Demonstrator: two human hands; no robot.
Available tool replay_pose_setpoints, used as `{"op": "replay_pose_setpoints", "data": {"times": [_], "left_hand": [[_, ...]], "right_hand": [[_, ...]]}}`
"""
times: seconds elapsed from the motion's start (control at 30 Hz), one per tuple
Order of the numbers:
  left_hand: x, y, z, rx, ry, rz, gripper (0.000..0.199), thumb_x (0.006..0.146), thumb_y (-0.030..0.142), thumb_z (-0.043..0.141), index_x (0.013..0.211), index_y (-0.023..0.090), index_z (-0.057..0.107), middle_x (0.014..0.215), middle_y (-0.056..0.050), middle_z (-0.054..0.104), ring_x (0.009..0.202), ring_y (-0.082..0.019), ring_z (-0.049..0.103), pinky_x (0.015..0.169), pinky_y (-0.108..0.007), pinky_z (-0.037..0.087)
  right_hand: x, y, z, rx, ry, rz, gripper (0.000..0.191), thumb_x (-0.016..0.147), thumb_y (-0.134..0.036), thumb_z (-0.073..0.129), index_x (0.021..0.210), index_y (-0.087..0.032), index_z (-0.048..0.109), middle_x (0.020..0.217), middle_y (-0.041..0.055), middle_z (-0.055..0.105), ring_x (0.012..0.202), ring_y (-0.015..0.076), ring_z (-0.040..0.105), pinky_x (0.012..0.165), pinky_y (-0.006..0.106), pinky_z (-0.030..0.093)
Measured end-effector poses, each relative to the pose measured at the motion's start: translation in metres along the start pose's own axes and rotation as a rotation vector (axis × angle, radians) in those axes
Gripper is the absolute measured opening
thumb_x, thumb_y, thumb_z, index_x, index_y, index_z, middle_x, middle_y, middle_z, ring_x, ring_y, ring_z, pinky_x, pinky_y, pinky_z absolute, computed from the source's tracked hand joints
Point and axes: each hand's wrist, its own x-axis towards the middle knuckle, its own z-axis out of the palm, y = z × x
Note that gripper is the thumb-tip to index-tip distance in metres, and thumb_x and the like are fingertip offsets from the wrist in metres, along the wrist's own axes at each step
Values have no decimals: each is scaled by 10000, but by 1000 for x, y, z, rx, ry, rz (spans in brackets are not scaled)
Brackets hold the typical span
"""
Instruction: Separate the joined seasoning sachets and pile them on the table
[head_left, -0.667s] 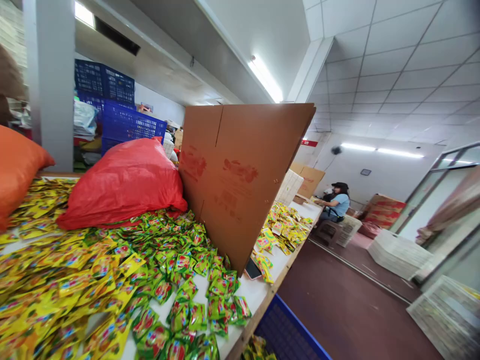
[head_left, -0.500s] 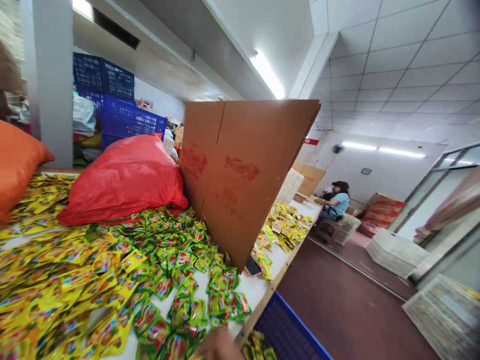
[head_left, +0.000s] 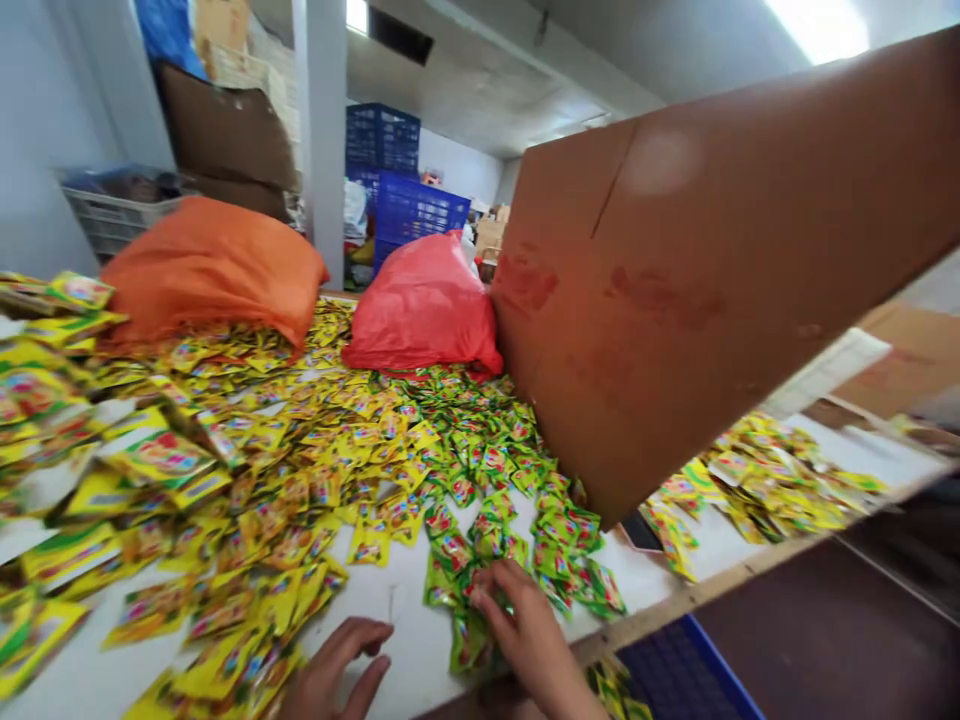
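Observation:
Low in the view, my left hand [head_left: 341, 665] hovers over the white tabletop with its fingers apart and nothing between them, just right of a pile of yellow packets [head_left: 240, 670]. My right hand [head_left: 521, 625] reaches onto the green packets [head_left: 487, 520] near the table's front edge. Its fingers are bent together at a green packet; the fingertips partly hide what they grip. Behind the green packets, a large cardboard sheet [head_left: 660, 300] stands tilted on the table.
A red bag [head_left: 424, 310] and an orange bag [head_left: 217, 265] lie behind the packets. A blue crate [head_left: 682, 670] with yellow packets sits below the table edge. A phone [head_left: 641, 530] lies by the cardboard's lower corner. Blue crates [head_left: 420, 210] are stacked behind.
The view has swung left and down. My left hand has come into view, and my right hand, earlier a blur at the bottom edge, now shows over the green packets.

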Motion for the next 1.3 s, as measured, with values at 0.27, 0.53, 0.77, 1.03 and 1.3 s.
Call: {"op": "replay_pose_setpoints", "data": {"times": [0.27, 0.53, 0.77, 1.03, 1.3], "left_hand": [[-17, 0, -13, 40, 79, -40, 158, 807, 323, 515, 830, 242, 649, 791, -29, 690, 754, -162, 644, 698, -219, 520], [-24, 6, -9, -2, 91, -79, 176, 837, 291, 454, 809, 216, 610, 745, -46, 651, 717, -161, 612, 667, -240, 486], [35, 5, -118, 374, 342, -64, 298, 863, 234, 376, 1128, 230, 514, 1129, -80, 579, 1086, -197, 515, 938, -342, 401], [115, -63, -211, 619, 600, -559, 570, 761, 377, 536, 1203, 78, 337, 1047, -236, 591, 980, -337, 574, 778, -415, 440], [126, -65, -195, 454, 772, -526, 638, 712, 330, 576, 1223, 109, 266, 989, -149, 610, 875, -279, 610, 736, -365, 456]], "right_hand": [[64, -53, 58, 5, 31, -184, 156, 811, -211, 498, 882, -189, 635, 898, 66, 632, 917, 212, 555, 837, 309, 384], [95, -89, 80, 77, -7, -359, 163, 830, -228, 476, 839, -175, 630, 832, 60, 617, 854, 194, 556, 782, 292, 409], [88, -97, 93, 221, -141, -437, 234, 864, -330, 426, 892, -196, 615, 879, 70, 627, 868, 209, 568, 768, 311, 433], [35, -74, 113, 347, -244, -330, 253, 872, -362, 417, 847, -200, 610, 834, 59, 637, 790, 188, 587, 728, 281, 452], [36, -57, 106, 294, -161, -260, 255, 870, -346, 405, 874, -198, 613, 859, 71, 649, 810, 203, 595, 730, 291, 459]]}}
